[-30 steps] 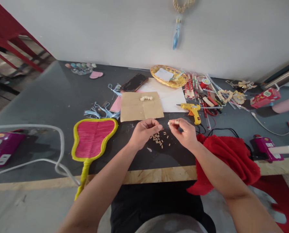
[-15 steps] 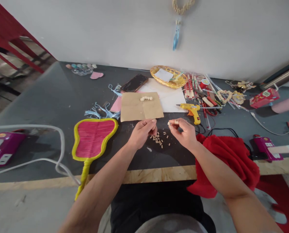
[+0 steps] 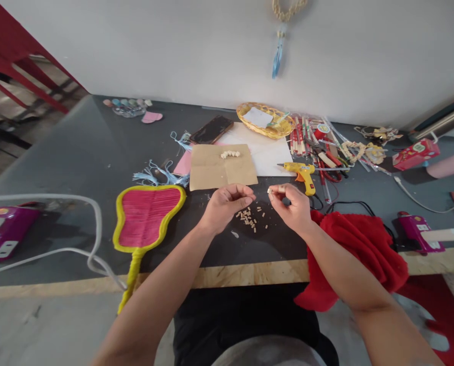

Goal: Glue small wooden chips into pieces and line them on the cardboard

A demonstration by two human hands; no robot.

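My right hand (image 3: 291, 206) pinches a small pale wooden piece (image 3: 269, 191) between thumb and fingertips. Facing it, my left hand (image 3: 227, 206) has its thumb and fingers pressed together; whatever is between them is too small to make out. Beneath and between both hands, several short wooden pieces (image 3: 246, 217) lie scattered on the dark tabletop. Just beyond, a brown paper sheet (image 3: 207, 170) carries a curved row of joined pale pieces (image 3: 230, 154). A yellow glue gun (image 3: 301, 174) rests behind my right hand.
To the left lies a pink fan with a yellow rim (image 3: 149, 216), near blue tassels (image 3: 160, 175). A red cloth (image 3: 356, 254) hangs over the front edge at right. Behind are a phone (image 3: 212, 130), a wicker basket (image 3: 267, 130) and red-and-white sticks (image 3: 298, 136).
My left hand has turned and its fingertips now point right, towards my right hand. My right hand has shifted slightly to the right, still pinching the small wooden piece.
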